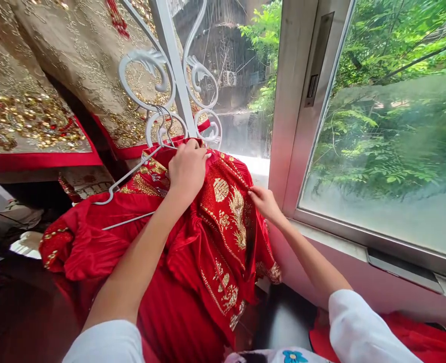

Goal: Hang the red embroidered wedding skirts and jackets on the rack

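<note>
A red embroidered jacket (223, 222) with gold phoenix and round motifs hangs near the window, partly on a white clothes hanger (128, 176). The hanger's left arm and part of its lower bar show against the red cloth; its other side is covered. My left hand (188, 166) is closed on the jacket at the collar, beside the hanger's neck, with most fingertips hidden behind the cloth. Farther right, my right hand (265, 201) pinches the jacket's edge by the gold phoenix. Pleated red fabric (185, 297) falls below the jacket.
A white scrolled metal rack (177, 70) rises behind the jacket, with hanger hooks around its curls. Beige sequinned garments (82, 65) hang at upper left. To the right stands a sliding window (298, 111) with a sill. Red cloth (415, 335) lies at lower right.
</note>
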